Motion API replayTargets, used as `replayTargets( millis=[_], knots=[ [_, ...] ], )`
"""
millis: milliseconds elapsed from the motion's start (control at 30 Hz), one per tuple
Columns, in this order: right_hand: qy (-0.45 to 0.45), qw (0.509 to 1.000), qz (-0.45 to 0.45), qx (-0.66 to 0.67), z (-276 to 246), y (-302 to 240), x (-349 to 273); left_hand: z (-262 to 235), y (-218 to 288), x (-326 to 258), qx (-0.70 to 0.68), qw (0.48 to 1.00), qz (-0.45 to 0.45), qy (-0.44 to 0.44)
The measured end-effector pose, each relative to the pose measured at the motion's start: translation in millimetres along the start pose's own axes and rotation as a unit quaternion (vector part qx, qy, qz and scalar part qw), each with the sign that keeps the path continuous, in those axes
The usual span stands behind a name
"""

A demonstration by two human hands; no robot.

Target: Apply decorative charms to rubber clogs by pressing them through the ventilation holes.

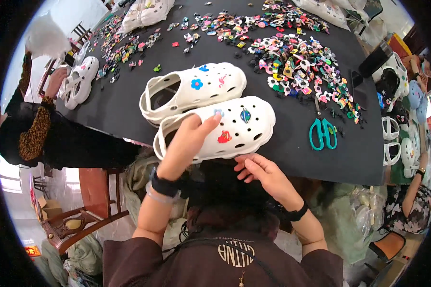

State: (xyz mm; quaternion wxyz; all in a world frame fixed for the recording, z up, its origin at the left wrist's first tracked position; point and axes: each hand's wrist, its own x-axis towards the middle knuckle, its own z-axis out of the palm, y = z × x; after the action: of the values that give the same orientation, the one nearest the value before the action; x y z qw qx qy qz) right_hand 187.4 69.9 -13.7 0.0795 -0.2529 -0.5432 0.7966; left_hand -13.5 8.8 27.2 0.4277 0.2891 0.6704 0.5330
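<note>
Two white clogs lie side by side on the black table, toes to the right. On the far clog point(177, 100) sit a blue flower, a pink flamingo and another blue charm. The near clog point(253, 136) bears a blue-green planet charm, a red charm and a pale blue flower charm point(218, 113). My left hand point(190, 136) grips the near clog by its upper, thumb on the pale flower; its other fingers are mostly hidden inside the shoe. Beside that clog's near edge, my right hand point(262, 173) has loosely bent, parted fingers with nothing visible in them.
Heaps of colourful shoe charms point(296, 67) spread over the far table point(339, 162). Teal scissors point(323, 134) lie at right, near a black cylinder point(375, 58). Co-workers sit left and right, with more clogs point(81, 81). A wooden chair point(93, 196) stands at lower left.
</note>
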Motion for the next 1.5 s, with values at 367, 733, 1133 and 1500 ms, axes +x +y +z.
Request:
replayTargets(
  millis=[367, 733, 1133, 1500],
  knots=[
    [0.136, 0.986, -0.092, 0.009, 2.2, -4.8, -15.8, 50.0, -30.2, -36.8, -0.141, 0.97, 0.161, 0.117],
    [0.084, 0.989, -0.107, 0.058, 23.1, -12.1, -1.9, 45.0, -60.1, -57.4, -0.158, 0.979, 0.108, 0.068],
    [0.219, 0.962, 0.031, -0.158, 31.5, -8.0, 3.0, 66.5, -72.7, -80.7, -0.138, 0.966, 0.197, 0.098],
    [0.152, 0.988, 0.001, 0.01, 40.2, 12.6, -7.4, 77.9, -81.9, -80.9, -0.116, 0.96, 0.174, 0.188]
  ],
)
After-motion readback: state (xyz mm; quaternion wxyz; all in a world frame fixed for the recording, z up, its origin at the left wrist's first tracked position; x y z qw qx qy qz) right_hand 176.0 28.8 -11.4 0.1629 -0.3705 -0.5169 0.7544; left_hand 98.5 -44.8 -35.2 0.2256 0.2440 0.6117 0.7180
